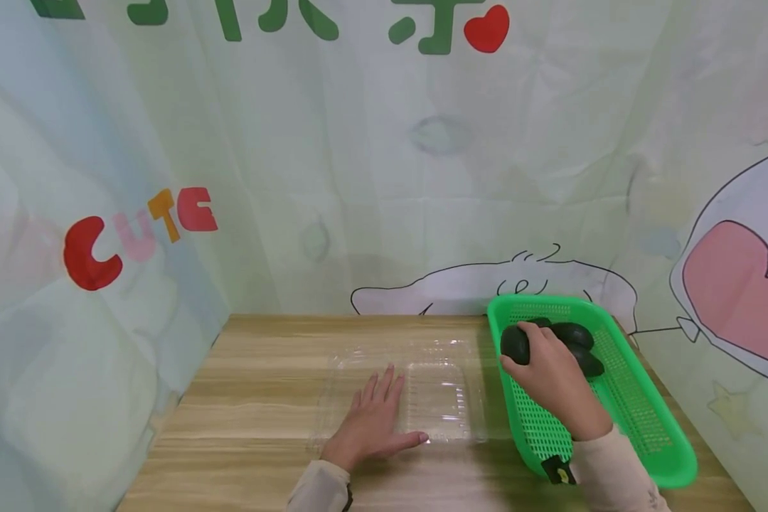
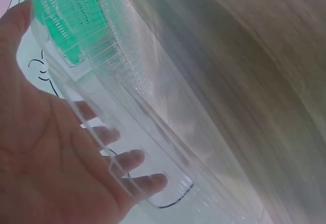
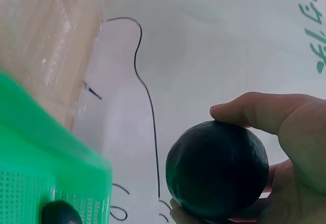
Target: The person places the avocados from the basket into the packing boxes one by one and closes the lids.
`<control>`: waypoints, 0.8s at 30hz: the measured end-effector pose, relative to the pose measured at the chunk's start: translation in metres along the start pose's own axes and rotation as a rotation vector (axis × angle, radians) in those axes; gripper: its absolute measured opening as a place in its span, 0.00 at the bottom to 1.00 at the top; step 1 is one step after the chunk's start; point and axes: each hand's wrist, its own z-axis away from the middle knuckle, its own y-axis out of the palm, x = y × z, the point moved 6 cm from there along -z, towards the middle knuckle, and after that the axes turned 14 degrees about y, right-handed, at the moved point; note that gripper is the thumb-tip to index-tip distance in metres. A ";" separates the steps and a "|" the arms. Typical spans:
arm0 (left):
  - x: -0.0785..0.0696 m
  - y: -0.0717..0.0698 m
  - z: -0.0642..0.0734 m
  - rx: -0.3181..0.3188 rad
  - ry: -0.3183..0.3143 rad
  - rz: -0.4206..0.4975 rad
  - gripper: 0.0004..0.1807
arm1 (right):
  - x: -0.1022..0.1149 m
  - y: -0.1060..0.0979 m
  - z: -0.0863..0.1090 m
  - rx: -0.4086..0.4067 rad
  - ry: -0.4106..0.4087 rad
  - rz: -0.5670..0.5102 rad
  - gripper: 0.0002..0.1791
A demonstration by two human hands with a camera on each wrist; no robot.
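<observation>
1. Head view: the right hand (image 1: 553, 377) grips a dark fruit (image 1: 515, 345) over the left side of the green basket (image 1: 537, 427), covering part of it. Other fruits (image 1: 572, 334) lie in the basket, partly hidden by that hand, so their count is unsure. The left hand (image 1: 371, 419) rests, fingers spread, on a clear container (image 1: 438, 398) whose edges are hard to trace against the tabletop (image 1: 243, 398). The right sleeve (image 1: 614, 469) overlaps a black tag (image 1: 557, 469). Green lettering (image 1: 440, 28) is cut off at the top.
2. Left wrist view: the left hand's straight fingers show through the container's plastic; the basket behind is only a cropped green patch.
3. Right wrist view: the thumb lies on the gripped fruit, the other fingers mostly hidden behind it. The lower edge cuts off another fruit in the basket.
</observation>
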 end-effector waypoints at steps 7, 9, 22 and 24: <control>0.002 0.001 0.000 -0.001 0.000 -0.001 0.61 | 0.015 0.013 0.010 0.003 -0.009 -0.009 0.36; 0.002 0.001 0.000 -0.002 -0.001 -0.002 0.60 | 0.019 0.017 0.013 0.001 -0.015 -0.014 0.36; 0.003 0.001 0.001 -0.012 -0.002 0.006 0.60 | 0.052 0.053 0.026 -0.015 -0.051 -0.054 0.34; 0.003 0.002 0.001 -0.013 -0.002 0.013 0.60 | 0.055 0.061 0.029 -0.016 -0.058 -0.064 0.33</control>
